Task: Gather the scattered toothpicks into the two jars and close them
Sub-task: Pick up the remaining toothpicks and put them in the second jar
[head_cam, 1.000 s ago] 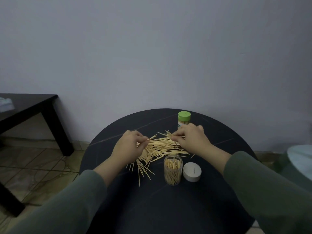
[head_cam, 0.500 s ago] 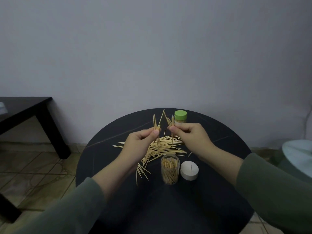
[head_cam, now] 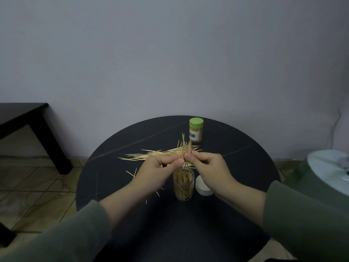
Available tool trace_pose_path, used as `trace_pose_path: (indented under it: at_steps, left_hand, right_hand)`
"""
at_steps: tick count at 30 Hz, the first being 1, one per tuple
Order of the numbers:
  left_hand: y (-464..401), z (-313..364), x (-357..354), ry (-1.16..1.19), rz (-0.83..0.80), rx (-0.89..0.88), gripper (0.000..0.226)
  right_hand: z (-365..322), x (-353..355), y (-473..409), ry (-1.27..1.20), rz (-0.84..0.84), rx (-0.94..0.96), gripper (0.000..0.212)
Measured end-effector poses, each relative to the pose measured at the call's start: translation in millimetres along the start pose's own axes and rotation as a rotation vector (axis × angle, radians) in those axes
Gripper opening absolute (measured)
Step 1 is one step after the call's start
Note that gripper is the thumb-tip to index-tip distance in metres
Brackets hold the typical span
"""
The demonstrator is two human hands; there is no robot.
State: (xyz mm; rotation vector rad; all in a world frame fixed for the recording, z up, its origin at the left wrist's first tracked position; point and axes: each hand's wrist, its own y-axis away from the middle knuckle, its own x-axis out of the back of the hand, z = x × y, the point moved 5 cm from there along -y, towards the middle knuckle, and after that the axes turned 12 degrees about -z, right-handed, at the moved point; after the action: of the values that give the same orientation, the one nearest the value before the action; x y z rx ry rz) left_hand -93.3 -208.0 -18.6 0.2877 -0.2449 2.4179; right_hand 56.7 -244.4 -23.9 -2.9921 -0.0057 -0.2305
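A clear open jar (head_cam: 183,186) partly filled with toothpicks stands on the round black table (head_cam: 236,148). Directly above its mouth, my left hand (head_cam: 156,173) and my right hand (head_cam: 209,171) together pinch an upright bundle of toothpicks (head_cam: 184,148), whose lower ends reach into the jar. The jar's white lid (head_cam: 203,187) lies just right of it. A second jar with a green lid (head_cam: 196,132) stands closed at the back. Scattered toothpicks (head_cam: 154,155) lie behind and to the left of my hands.
A dark low table (head_cam: 28,118) stands at the left over a tiled floor. A pale round object (head_cam: 328,171) sits beyond the table's right edge. A plain wall rises behind.
Both hands lifted toothpicks off the pile, brought them together into one bundle and moved it toward me, over the open jar.
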Motion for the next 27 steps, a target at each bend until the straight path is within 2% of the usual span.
trace_pose_path:
  at_steps: [4,12,18,24,27]
  left_hand:
    - [-0.7,-4.2,2.5,-0.028,-0.002,0.031,0.014]
    - [-0.1,-2.2,10.9,-0.097,-0.068,0.048,0.017]
    - [-0.9,-4.9,13.2,-0.096,-0.084,0.074,0.021]
    - [-1.3,-6.5,15.3,-0.144,-0.126,0.081,0.019]
    - [-0.7,-5.7,19.9,-0.171,-0.120,0.071,0.026]
  right_hand:
    - [6.2,0.3,4.6,0.003,0.005,-0.016,0.019]
    - [-0.9,0.6,7.8,0.114,-0.086,0.020,0.020]
    - [-6.3,9.6,1.0,0.070,-0.112,-0.003,0.015]
    - [0.3,4.9,-1.3,0.289,-0.214,-0.051,0.029]
    - [-5.7,6.3,-2.3,0.387,-0.239,-0.019,0.026]
